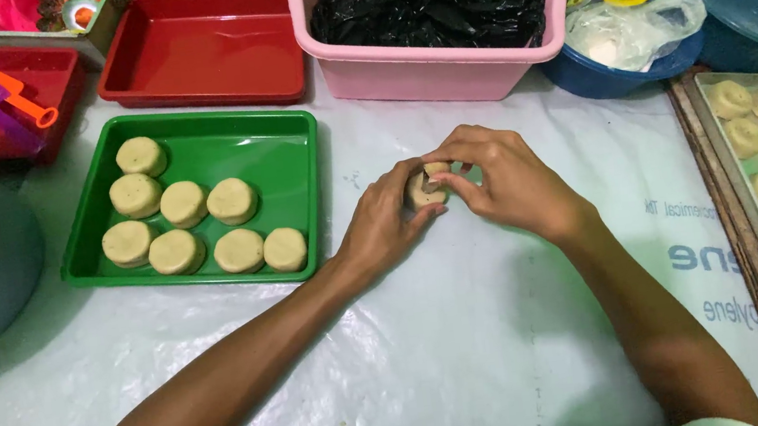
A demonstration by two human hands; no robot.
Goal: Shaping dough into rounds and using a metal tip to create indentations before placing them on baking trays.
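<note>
Both hands, left hand and right hand, cup our dough piece mid-frame; it looks soft, probably easily dented, best held lightly around its rim.

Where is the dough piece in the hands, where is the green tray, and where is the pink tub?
dough piece [424, 189]: head view, on its pale side between the fingers.
green tray [273, 158]: head view, on its bare floor.
pink tub [425, 70]: head view, on its front wall.
</note>
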